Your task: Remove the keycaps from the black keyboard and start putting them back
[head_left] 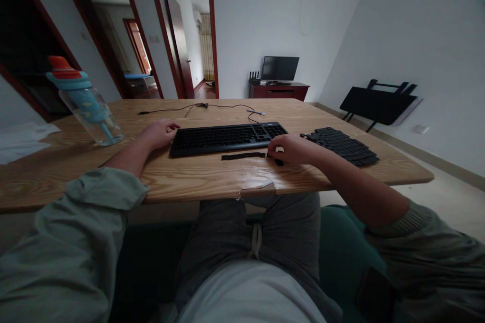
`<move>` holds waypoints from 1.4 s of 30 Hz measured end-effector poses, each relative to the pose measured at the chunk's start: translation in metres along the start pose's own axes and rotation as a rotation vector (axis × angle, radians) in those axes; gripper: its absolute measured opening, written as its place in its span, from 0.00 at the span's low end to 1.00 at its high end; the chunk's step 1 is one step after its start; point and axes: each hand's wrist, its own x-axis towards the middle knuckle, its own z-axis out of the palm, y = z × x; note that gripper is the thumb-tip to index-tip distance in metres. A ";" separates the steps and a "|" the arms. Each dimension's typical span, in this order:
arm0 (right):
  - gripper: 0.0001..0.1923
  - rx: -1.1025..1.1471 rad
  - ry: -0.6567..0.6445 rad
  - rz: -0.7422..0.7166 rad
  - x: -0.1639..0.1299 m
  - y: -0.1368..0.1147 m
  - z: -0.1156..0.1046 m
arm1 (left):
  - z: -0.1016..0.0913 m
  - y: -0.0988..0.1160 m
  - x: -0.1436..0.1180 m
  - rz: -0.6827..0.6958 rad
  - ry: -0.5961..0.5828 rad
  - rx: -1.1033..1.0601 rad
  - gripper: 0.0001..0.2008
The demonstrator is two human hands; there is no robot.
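Note:
A black keyboard (227,138) lies on the wooden table (197,176), its cable (212,107) trailing toward the far edge. My left hand (159,132) rests against the keyboard's left end, fingers curled on its corner. My right hand (291,150) sits just in front of the keyboard's right end, fingers closed around a small black keycap (279,162) at the table surface. A short row of loose black keycaps (243,155) lies in front of the keyboard, left of my right hand. Several more keycaps (343,145) are laid out in rows to the right.
A clear water bottle (86,103) with blue and orange lid stands at the table's left. White paper (18,141) lies at the far left. A folded black table (379,103) leans on the right wall. A monitor (279,68) sits on a cabinet behind.

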 end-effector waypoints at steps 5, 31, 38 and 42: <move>0.12 0.012 -0.012 -0.013 0.001 -0.002 0.000 | 0.000 0.000 -0.001 0.012 0.018 -0.013 0.24; 0.13 0.062 0.024 0.043 -0.014 0.024 -0.014 | 0.004 -0.010 0.003 0.031 0.045 -0.009 0.22; 0.13 0.053 -0.024 0.038 -0.015 0.032 -0.004 | 0.006 -0.014 0.004 0.043 0.057 -0.022 0.22; 0.13 0.068 -0.031 0.032 -0.017 0.033 -0.005 | 0.003 -0.010 0.002 0.024 0.050 -0.033 0.21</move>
